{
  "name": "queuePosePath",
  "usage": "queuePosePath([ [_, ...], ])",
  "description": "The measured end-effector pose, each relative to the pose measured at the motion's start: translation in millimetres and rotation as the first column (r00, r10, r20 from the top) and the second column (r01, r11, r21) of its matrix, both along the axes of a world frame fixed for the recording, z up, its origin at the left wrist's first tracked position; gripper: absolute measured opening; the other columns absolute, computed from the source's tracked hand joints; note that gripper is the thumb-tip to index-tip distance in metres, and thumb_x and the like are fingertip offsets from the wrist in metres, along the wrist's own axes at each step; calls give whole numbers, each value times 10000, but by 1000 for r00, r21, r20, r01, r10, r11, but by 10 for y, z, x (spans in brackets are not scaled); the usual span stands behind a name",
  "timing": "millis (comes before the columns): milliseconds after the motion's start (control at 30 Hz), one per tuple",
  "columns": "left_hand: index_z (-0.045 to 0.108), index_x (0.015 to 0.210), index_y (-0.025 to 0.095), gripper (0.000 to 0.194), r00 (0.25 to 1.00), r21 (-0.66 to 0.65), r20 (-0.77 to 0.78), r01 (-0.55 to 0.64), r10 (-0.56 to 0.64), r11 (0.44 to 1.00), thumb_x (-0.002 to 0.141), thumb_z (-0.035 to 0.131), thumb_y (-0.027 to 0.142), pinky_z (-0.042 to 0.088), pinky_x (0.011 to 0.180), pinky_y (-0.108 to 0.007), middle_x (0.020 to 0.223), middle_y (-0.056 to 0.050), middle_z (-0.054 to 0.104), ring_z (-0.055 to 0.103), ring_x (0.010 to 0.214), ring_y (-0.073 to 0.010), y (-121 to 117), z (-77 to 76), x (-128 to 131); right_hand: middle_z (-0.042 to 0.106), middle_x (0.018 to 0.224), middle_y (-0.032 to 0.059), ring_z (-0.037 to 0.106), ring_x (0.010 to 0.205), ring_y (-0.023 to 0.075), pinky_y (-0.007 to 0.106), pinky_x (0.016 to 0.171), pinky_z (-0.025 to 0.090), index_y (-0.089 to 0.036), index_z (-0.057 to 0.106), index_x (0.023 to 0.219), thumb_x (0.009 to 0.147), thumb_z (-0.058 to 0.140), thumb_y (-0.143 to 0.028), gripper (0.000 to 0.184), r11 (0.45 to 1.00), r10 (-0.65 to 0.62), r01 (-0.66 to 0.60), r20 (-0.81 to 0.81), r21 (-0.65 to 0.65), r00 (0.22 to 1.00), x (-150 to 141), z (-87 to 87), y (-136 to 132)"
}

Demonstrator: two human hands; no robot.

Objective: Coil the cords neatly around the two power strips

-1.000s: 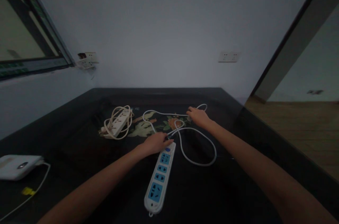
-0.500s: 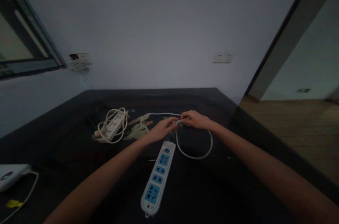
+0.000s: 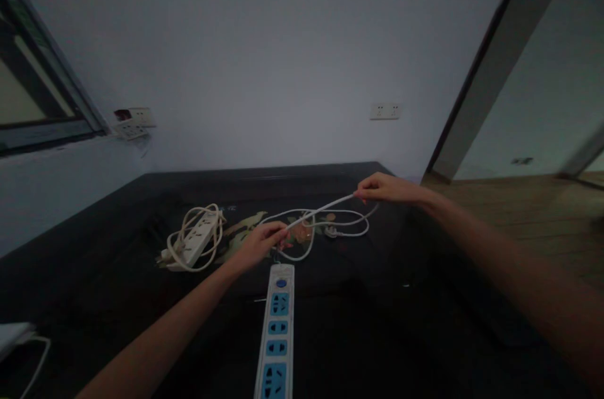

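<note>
A white power cord (image 3: 325, 206) is stretched between my two hands, rising toward the right. My left hand (image 3: 264, 240) pinches it just beyond the end of a white power strip (image 3: 278, 330) with blue sockets. Farther right and higher, my right hand (image 3: 384, 188) grips the same cord between thumb and fingers. Loose loops of the cord lie on the dark table beneath and between the hands. At the end of one loop rests a plug (image 3: 331, 232), below my right hand. The strip's near end runs out of the picture.
Left of my hands lies a second white power strip (image 3: 198, 241) wrapped in its own cord. A white device (image 3: 14, 337) with a cord sits at the left edge of the dark table (image 3: 358, 336). Wall sockets (image 3: 385, 111) are on the wall behind.
My hands, close together before, have moved apart and now hold a length of cord taut. My right hand went up and right, my left slightly left. The plug now shows on the table.
</note>
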State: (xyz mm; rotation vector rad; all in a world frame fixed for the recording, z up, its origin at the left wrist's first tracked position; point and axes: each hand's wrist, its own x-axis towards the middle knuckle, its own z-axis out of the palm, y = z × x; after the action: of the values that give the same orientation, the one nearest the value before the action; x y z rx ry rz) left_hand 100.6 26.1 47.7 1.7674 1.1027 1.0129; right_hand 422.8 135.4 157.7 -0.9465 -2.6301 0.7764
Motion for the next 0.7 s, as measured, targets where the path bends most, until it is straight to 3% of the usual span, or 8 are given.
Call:
queuePosePath([
  [200,576,738,174,338,996,-14,53,-67,68,998,845,509,487,526,745,-346,600,23,545,592,624,-160,-85,-266,-58,441,567,-30,376,543,99,259,533,272,-157,558,614,809,546,-508,402,995,-91,94,-98,23,991,354,30,196],
  [333,609,771,169,335,996,-15,24,-85,85,996,852,501,476,528,752,-357,602,10,576,592,616,-163,-62,-374,-129,490,605,-9,414,575,113,266,558,293,-142,591,693,816,530,-493,377,985,-140,158,-211,72,967,264,117,303],
  [400,648,800,158,299,998,-19,-20,-62,61,998,816,573,447,523,758,-361,671,-26,641,628,685,-192,-31,-311,-160,465,589,-22,386,554,109,263,547,279,-141,597,733,837,498,-487,374,980,-135,168,-263,106,955,112,198,288],
  [467,669,908,158,287,998,-14,-49,-40,39,999,771,645,410,510,815,-369,881,-75,697,650,857,-231,13,-110,-146,452,587,-29,365,549,106,261,548,273,-143,600,749,857,471,-474,372,978,-99,148,-297,147,950,-101,318,217],
  [567,578,1159,207,401,999,54,-29,-41,42,998,809,613,399,477,905,-363,1192,-87,627,582,1095,-233,100,437,12,524,668,-7,416,620,113,259,599,308,-141,638,785,850,514,-435,326,977,7,57,-294,207,956,-478,549,42],
  [633,541,1207,192,420,1000,156,13,-23,22,987,836,583,385,491,867,-338,1121,-95,646,599,1047,-215,168,872,180,547,695,-4,429,642,116,254,611,313,-141,667,870,859,527,-386,283,967,89,-21,-262,253,961,-716,696,-69],
  [700,594,1087,167,334,993,156,113,-50,32,987,883,507,416,513,645,-259,861,-54,655,632,738,-149,231,1247,334,571,724,9,449,661,120,250,629,322,-128,672,916,865,527,-301,231,940,134,-60,-202,337,970,-895,793,-133],
])
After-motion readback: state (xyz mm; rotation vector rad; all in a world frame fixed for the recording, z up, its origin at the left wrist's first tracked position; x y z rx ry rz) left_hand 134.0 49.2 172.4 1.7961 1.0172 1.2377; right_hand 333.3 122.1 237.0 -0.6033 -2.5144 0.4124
